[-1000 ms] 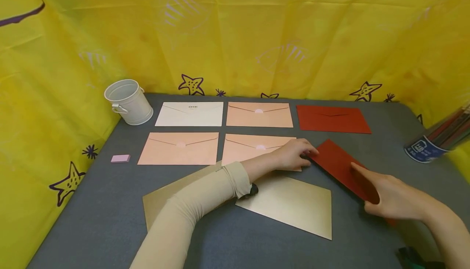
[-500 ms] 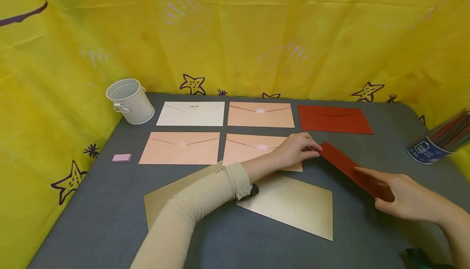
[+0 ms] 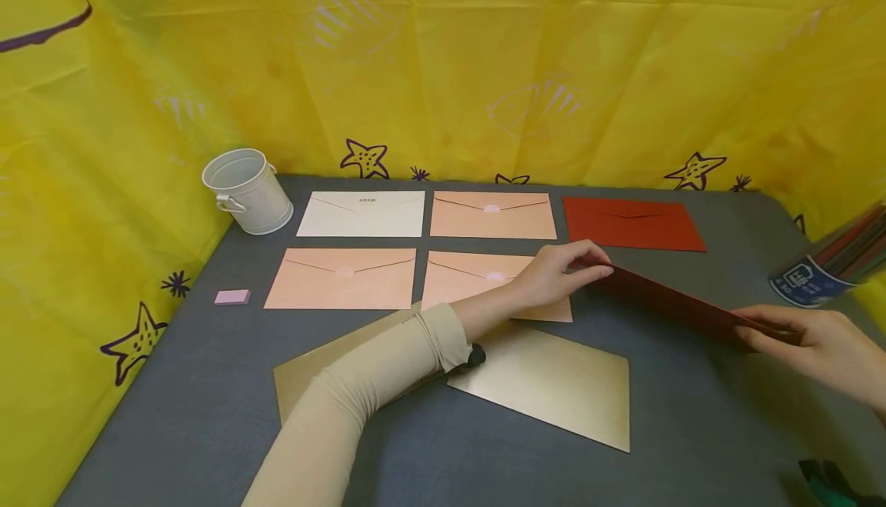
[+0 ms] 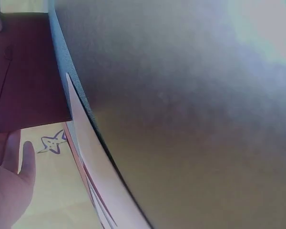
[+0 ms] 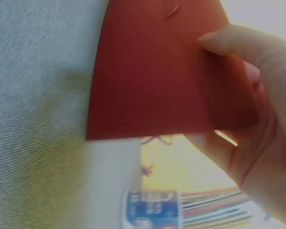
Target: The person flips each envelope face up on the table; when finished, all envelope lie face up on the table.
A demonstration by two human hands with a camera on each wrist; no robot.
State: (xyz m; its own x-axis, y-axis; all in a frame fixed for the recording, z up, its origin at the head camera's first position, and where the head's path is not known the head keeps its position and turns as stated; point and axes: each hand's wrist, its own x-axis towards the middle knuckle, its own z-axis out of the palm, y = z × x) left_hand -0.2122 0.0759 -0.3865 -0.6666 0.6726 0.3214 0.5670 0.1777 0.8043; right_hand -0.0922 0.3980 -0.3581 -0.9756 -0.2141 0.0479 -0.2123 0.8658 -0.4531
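Observation:
A red envelope (image 3: 674, 305) is stretched between both hands, tilted up with its near face in shadow. My left hand (image 3: 550, 280) pinches its left end, thumb in front. At the other end, my right hand (image 3: 820, 345) grips it; the right wrist view has the thumb lying across the envelope (image 5: 152, 81). Behind it, another red envelope (image 3: 633, 224) lies flat. Under the left forearm and wrist are two gold envelopes, one to the right (image 3: 554, 391) and one to the left (image 3: 325, 376). A peach envelope (image 3: 457, 268) is partly covered by the left hand.
In the back row lie a white envelope (image 3: 360, 218) and a peach envelope (image 3: 494, 222); another peach envelope (image 3: 339, 288) is in front. A white bucket (image 3: 259, 203) and a pink eraser (image 3: 231, 297) stand left. A pencil-filled cup (image 3: 806, 284) is at the right.
The right hand has moved rightward and slightly up, swinging the held envelope's right end outward and tilting its near face into shadow. The left hand has shifted slightly and now pinches the left end.

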